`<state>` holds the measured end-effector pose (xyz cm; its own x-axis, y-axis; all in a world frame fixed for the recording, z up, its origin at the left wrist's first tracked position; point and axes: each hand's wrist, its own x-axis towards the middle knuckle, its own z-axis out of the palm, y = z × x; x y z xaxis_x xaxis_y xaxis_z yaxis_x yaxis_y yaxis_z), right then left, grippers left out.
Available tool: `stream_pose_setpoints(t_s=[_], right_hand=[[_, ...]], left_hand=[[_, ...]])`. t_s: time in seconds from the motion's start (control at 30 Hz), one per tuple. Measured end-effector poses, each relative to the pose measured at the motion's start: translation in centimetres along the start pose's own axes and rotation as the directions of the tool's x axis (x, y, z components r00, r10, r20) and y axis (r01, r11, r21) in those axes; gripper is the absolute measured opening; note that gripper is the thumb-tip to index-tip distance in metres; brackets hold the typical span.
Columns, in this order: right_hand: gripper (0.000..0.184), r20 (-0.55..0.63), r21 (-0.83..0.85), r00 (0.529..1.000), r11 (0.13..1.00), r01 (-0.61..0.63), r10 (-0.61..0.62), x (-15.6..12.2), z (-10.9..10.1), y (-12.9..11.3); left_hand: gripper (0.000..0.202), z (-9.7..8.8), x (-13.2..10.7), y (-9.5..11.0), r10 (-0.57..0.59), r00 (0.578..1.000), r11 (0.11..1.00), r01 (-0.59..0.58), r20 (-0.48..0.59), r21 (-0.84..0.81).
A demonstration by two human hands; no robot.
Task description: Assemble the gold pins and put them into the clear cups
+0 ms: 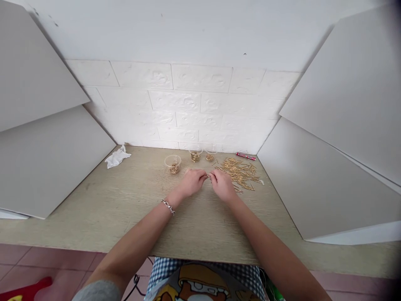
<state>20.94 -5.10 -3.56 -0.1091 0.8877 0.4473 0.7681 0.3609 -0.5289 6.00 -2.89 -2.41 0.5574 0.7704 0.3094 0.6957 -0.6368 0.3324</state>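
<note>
Over the middle of the table my left hand (194, 182) and my right hand (222, 184) meet fingertip to fingertip. Both are closed in a pinch on something small, and what it is I cannot make out. Right beside my right hand lies a loose pile of thin gold-coloured sticks (239, 170), some partly hidden behind the hand. A clear round cup (173, 160) with small gold-coloured pieces in it stands behind and left of my left hand. Farther back are a second clear cup (195, 156) and a third (209, 157), each holding small gold-coloured bits.
The wooden table (131, 200) ends at a white brick-patterned wall (188, 100). Grey panels (46, 159) lean in on the left, and others (338, 179) on the right. A crumpled white tissue (117, 157) lies back left, a red tube-shaped packet (246, 156) back right.
</note>
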Motion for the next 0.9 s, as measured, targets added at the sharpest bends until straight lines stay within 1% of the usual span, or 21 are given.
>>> stream_pose_setpoints(t_s=[0.07,0.1,0.17,0.23,0.3,0.33,0.4,0.47,0.53,0.6,0.67,0.77,0.9], right_hand=[[0.02,0.054,-0.003,0.998,1.0,0.022,-0.022,0.14,-0.33,0.18],[0.019,0.083,0.019,0.996,1.0,0.01,-0.012,0.21,-0.51,0.27],[0.019,0.127,0.12,0.991,0.99,-0.068,0.053,0.33,-0.81,0.4],[0.019,0.161,0.262,0.977,0.948,-0.181,0.142,0.37,-0.88,0.41],[0.02,0.166,0.357,0.964,0.898,-0.256,0.208,0.32,-0.72,0.25],[0.019,0.148,0.366,0.963,0.892,-0.265,0.226,0.27,-0.59,0.13],[0.019,0.075,0.309,0.972,0.922,-0.235,0.223,0.17,-0.32,-0.15],[0.019,0.004,0.214,0.984,0.961,-0.173,0.176,0.09,-0.18,-0.32],[0.02,-0.022,0.153,0.992,0.981,-0.12,0.125,0.09,-0.25,-0.33],[0.019,-0.008,0.151,0.994,0.983,-0.108,0.11,0.15,-0.46,-0.2],[0.017,0.019,0.196,0.99,0.971,-0.139,0.138,0.21,-0.69,-0.02],[0.017,0.05,0.312,0.977,0.926,-0.212,0.207,0.2,-0.84,0.13],[0.02,0.06,0.486,0.965,0.837,-0.252,0.256,0.11,-0.63,0.05]], left_hand=[[0.028,0.09,-0.09,0.07,0.009,1.0,0.999,-0.009,0.011,0.033],[0.027,0.11,-0.15,0.13,0.014,1.0,0.999,-0.014,0.019,0.045],[0.026,0.13,-0.22,0.24,0.021,0.999,0.999,-0.022,0.029,0.043],[0.027,0.09,-0.22,0.32,0.018,1.0,1.0,-0.019,0.017,0.006],[0.028,0.02,-0.14,0.34,0.004,1.0,0.999,-0.004,-0.003,-0.054],[0.028,-0.02,-0.08,0.34,-0.008,1.0,0.996,0.007,-0.007,-0.084],[0.028,-0.08,0.04,0.34,-0.031,0.999,0.99,0.03,-0.006,-0.134],[0.028,-0.08,0.12,0.36,-0.051,0.999,0.985,0.05,0.0,-0.162],[0.028,-0.01,0.15,0.38,-0.081,0.997,0.98,0.079,0.002,-0.185],[0.028,0.11,0.18,0.35,-0.127,0.992,0.966,0.127,0.015,-0.227],[0.028,0.25,0.24,0.22,-0.18,0.982,0.936,0.187,0.05,-0.298],[0.029,0.43,0.43,-0.05,-0.24,0.965,0.852,0.26,0.102,-0.455],[0.031,0.51,0.66,-0.17,-0.254,0.959,0.716,0.273,0.126,-0.642]])
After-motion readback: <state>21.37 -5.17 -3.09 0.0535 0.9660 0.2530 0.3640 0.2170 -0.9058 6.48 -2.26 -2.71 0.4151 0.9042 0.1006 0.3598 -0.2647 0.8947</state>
